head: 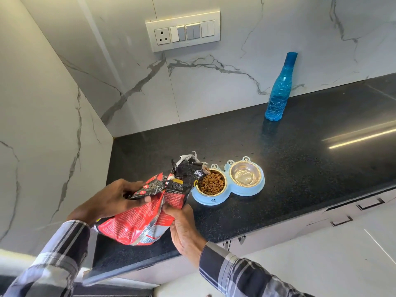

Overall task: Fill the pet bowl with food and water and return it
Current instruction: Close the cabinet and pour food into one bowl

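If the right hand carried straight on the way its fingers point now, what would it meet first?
The right hand points up and away, its fingers already gripping the food bag. Beyond the bag, the next thing in that line looks to be the kibble-filled bowl of the blue pet feeder, though depth is hard to judge.

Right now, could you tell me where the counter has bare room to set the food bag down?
Bare counter lies right of the pet bowl, up to the front edge, and between the pet bowl and the blue bottle. The back left corner by the wall is also bare. It is crowded front left, where the left hand and right hand hold the bag beside the bowl.
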